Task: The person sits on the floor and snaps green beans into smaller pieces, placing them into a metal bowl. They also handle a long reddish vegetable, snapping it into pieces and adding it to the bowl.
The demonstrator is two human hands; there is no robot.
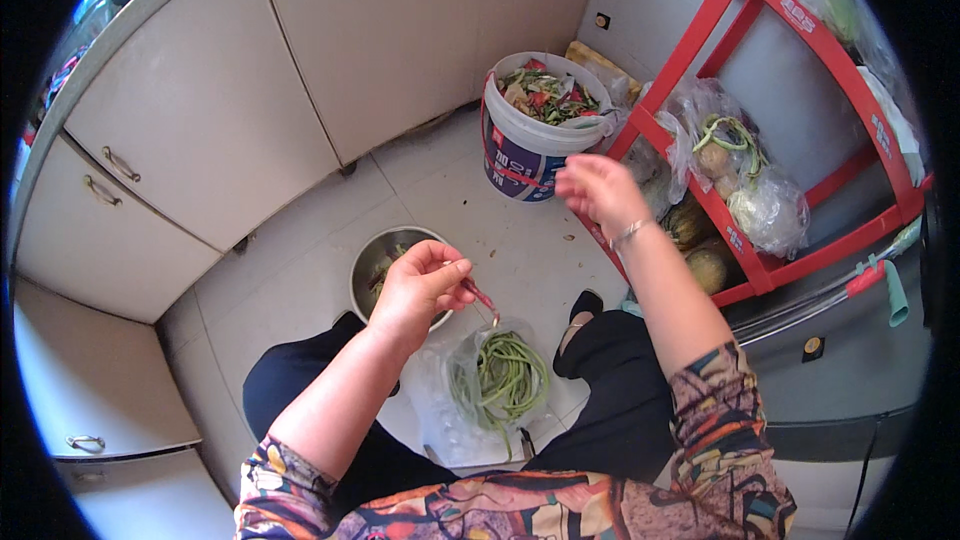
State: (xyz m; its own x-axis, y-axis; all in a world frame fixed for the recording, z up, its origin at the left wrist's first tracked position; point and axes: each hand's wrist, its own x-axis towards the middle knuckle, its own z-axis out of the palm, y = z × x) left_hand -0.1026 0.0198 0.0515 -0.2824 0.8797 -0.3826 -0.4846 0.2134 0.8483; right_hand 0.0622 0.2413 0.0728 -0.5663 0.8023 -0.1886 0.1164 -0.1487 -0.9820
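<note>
My left hand (415, 290) is closed in a pinch on a thin reddish-brown bean pod (482, 300), whose end points down and to the right. Below it, long green beans (510, 375) lie coiled in a clear plastic bag (462, 380) between my legs. A steel bowl (362, 275) with some bean pieces in it stands on the floor, partly hidden behind my left hand. Out to the right, my right hand (603, 190) is raised near the front of a white and purple bucket (545, 135); its fingers are blurred, so what they hold, if anything, does not show.
Plant scraps (550, 92) fill the bucket. A red rack (690, 165) at the right bears bagged vegetables (765, 210), with squash-like vegetables (710, 265) low behind it. Pale cabinets (190, 100) line the left and back. Small scraps lie on the tiled floor (300, 255).
</note>
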